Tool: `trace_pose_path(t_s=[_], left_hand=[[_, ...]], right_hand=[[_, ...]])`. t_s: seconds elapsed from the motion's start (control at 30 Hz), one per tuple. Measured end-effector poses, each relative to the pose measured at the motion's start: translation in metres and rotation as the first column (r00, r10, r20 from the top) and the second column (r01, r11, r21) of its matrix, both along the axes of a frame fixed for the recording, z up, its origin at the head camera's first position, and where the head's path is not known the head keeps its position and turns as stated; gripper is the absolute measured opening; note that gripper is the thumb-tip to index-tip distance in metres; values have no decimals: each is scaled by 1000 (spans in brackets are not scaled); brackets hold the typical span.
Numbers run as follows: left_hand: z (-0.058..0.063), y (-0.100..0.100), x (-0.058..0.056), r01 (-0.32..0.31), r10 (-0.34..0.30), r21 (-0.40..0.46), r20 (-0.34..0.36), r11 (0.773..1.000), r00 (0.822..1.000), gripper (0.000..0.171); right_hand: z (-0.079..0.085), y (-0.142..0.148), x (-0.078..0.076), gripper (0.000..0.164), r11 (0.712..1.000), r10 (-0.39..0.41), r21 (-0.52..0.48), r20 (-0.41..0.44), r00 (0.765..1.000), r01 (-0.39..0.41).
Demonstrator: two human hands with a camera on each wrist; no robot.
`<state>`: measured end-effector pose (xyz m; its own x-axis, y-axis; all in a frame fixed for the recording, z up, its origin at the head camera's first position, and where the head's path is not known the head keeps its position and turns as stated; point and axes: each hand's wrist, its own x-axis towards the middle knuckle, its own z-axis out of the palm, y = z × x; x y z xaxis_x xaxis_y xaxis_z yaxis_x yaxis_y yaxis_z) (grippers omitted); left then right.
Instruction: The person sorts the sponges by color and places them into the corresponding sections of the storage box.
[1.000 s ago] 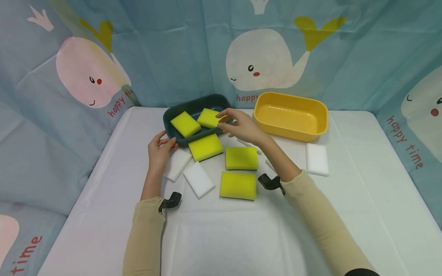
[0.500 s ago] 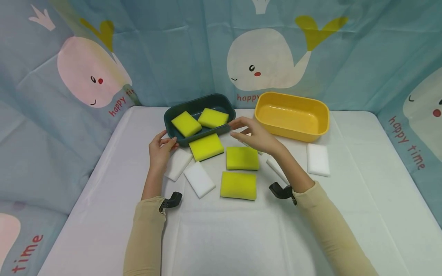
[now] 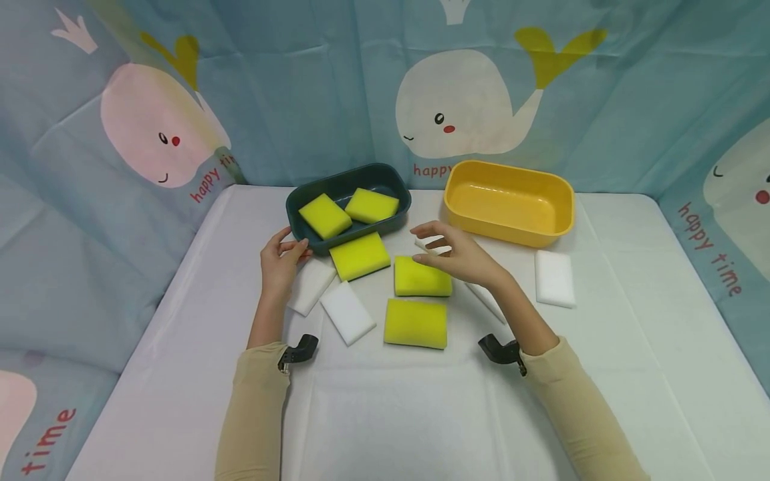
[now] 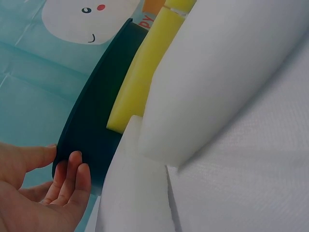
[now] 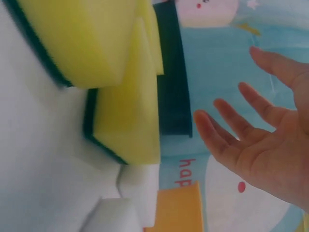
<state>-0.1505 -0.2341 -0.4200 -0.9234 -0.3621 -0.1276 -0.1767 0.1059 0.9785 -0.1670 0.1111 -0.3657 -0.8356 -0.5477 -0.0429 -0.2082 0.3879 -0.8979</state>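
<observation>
My left hand (image 3: 278, 264) holds the near left corner of a dark green plastic container (image 3: 394, 225), thumb at the rim and fingers against the outer wall in the left wrist view. Inside it lie two yellow sponges, one on the left (image 3: 325, 216) and one on the right (image 3: 371, 206). Another yellow sponge (image 3: 359, 257) lies just in front of the container. My right hand (image 3: 463, 257) hovers with loosely spread fingers over a yellow sponge (image 3: 415, 284); the right wrist view shows nothing in its grasp. A further yellow sponge (image 3: 415, 324) lies nearer me.
A yellow container (image 3: 508, 230) stands at the back right. Two white sponge pads lie left of centre, one of them a flat pad (image 3: 347, 312). Right of centre, a white pad (image 3: 486, 302) stands on edge. Farther right lies a white pad (image 3: 555, 278). A printed curtain hangs behind.
My right hand has moved away from over the dark green container, toward the right and nearer me, holding nothing. My left hand stays at the container's corner. The sponges have not moved.
</observation>
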Motion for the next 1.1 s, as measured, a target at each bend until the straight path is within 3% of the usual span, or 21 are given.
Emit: trace_pose_path(t_s=[0.4,1.1], left_hand=[[2,1,0,14,-14,6,10,1000,1000,64],[1,-1,0,6,-5,24,-2,1000,1000,62]], right_hand=[[-20,18,9,64,999,-36,-23,8,999,36],[-38,20,9,74,995,-43,92,55,998,38]])
